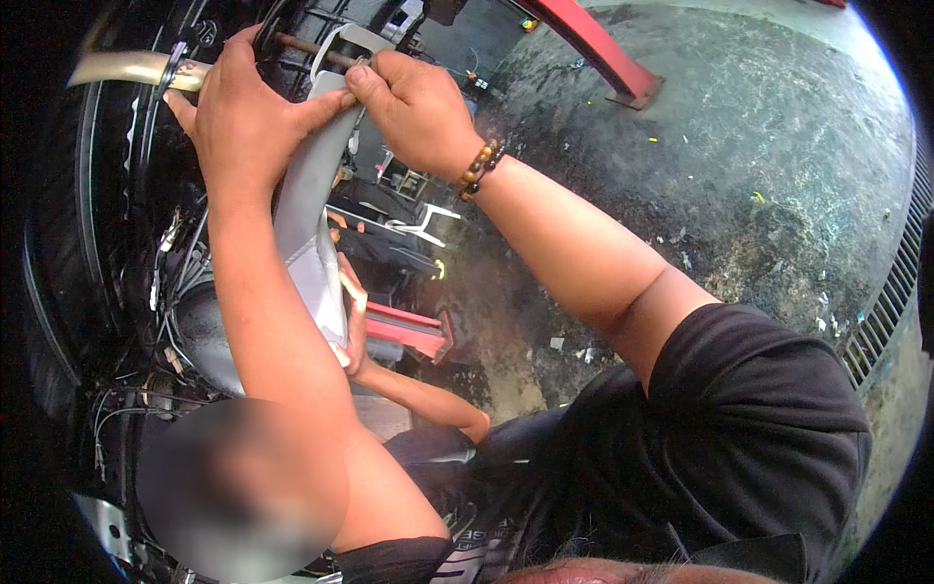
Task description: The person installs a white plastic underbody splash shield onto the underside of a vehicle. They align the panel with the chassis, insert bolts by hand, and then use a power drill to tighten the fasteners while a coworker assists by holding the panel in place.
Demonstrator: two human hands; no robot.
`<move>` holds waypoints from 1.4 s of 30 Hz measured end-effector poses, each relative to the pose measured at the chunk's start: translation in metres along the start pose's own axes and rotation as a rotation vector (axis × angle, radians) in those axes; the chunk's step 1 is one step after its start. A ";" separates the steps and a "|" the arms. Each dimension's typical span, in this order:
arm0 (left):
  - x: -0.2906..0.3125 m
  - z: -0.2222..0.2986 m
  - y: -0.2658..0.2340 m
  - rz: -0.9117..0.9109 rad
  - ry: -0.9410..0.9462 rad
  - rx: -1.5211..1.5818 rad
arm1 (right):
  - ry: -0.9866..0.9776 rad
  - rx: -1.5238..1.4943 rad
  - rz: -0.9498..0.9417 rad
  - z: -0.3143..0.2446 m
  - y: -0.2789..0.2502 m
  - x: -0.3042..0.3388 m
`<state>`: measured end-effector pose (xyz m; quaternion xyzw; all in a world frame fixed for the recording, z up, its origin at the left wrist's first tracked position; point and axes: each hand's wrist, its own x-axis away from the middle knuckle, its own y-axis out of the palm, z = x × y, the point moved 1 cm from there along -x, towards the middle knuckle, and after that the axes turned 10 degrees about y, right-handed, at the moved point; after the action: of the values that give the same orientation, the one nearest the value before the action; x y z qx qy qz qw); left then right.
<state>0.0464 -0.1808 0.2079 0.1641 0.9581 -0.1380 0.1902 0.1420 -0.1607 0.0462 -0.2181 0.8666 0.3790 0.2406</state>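
A long, smooth silver-grey panel point(304, 209) runs up the middle of the head view, against the dark underside of a vehicle point(107, 195). My right hand point(423, 109) is closed at its upper end, thumb and bent fingers pinching the edge; whether something small is also between them is hidden. Fingers spread, my left hand point(238, 131) reaches across the panel's upper part. Its thumb touches the edge near my right thumb, while its other fingers reach to the dark underside. Beside it are a pale tube point(136, 68) and a rusty rod point(302, 45).
Another person's hand point(352, 307) supports the panel lower down; that person's blurred head is at lower left. Red metal posts point(598, 54) stand beyond, over a stained concrete floor point(759, 165) with scattered scraps. A floor grate point(890, 282) lies at far right. Loose wires hang at left.
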 end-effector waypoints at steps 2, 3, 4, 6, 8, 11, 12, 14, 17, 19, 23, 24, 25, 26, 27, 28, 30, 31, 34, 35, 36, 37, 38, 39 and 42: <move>-0.002 -0.001 0.001 0.022 0.029 -0.022 | 0.026 -0.008 0.046 -0.001 0.002 -0.002; -0.002 -0.002 0.001 0.018 0.023 -0.030 | 0.039 -0.013 0.071 -0.001 0.003 -0.003; -0.002 -0.002 0.002 0.014 0.017 -0.039 | 0.034 -0.026 0.071 0.000 0.005 -0.004; -0.003 -0.002 0.005 0.015 0.013 -0.051 | 0.022 -0.050 0.078 0.002 0.006 -0.008; -0.002 -0.003 0.008 0.024 0.012 -0.063 | 0.068 -0.038 -0.002 0.002 0.000 -0.010; -0.002 -0.001 0.006 -0.013 -0.023 -0.013 | 0.062 0.012 -0.037 0.000 -0.006 -0.013; -0.001 -0.001 0.005 -0.008 -0.024 -0.007 | 0.050 0.034 -0.036 -0.001 -0.007 -0.012; 0.000 -0.001 0.005 0.004 -0.026 0.006 | 0.096 -0.031 0.046 -0.007 -0.013 -0.004; 0.000 0.001 0.006 0.008 -0.015 0.019 | 0.061 -0.165 0.095 -0.005 -0.013 -0.003; -0.002 0.002 0.004 0.007 -0.017 0.040 | 0.019 -0.262 0.106 -0.001 -0.008 -0.005; 0.001 0.000 0.006 0.070 0.007 0.080 | 0.017 -0.319 0.091 -0.003 -0.008 -0.003; 0.002 0.001 0.005 0.066 -0.010 0.091 | 0.028 -0.304 0.080 -0.004 -0.009 -0.002; 0.002 0.003 0.004 0.061 -0.027 0.102 | 0.040 -0.285 0.092 -0.004 -0.007 -0.002; 0.001 0.004 0.002 0.058 -0.041 0.113 | 0.050 -0.266 0.107 -0.002 -0.007 -0.003; 0.002 0.003 0.003 0.067 -0.038 0.118 | 0.060 -0.247 0.121 -0.001 -0.006 -0.004; 0.002 0.002 0.005 0.077 -0.034 0.122 | 0.078 -0.228 0.118 -0.001 -0.005 -0.003; 0.002 0.001 0.006 0.086 -0.025 0.116 | 0.110 -0.188 0.116 0.000 -0.004 -0.005; 0.001 0.001 0.007 0.084 -0.020 0.105 | 0.095 -0.126 0.121 -0.001 -0.003 -0.006; 0.001 -0.001 0.005 0.090 -0.008 0.113 | 0.053 -0.001 0.114 -0.003 -0.003 -0.011; 0.000 -0.001 0.005 0.094 -0.001 0.127 | 0.044 0.003 0.105 -0.003 -0.005 -0.013; 0.000 -0.002 0.006 0.086 0.008 0.116 | 0.034 0.006 0.096 -0.002 -0.006 -0.013; 0.001 -0.004 0.008 0.078 0.017 0.105 | 0.080 -0.078 0.050 -0.002 -0.008 -0.010; 0.000 -0.006 0.010 0.077 0.024 0.093 | 0.119 -0.160 0.004 -0.004 -0.011 -0.007; 0.000 -0.007 0.012 0.084 0.040 0.077 | 0.157 -0.242 -0.043 -0.005 -0.013 -0.006; 0.000 -0.007 0.012 0.089 0.067 0.048 | 0.092 -0.303 -0.045 -0.005 -0.013 -0.009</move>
<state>0.0489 -0.1672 0.2121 0.2157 0.9520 -0.1465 0.1603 0.1546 -0.1705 0.0470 -0.2886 0.8045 0.4893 0.1735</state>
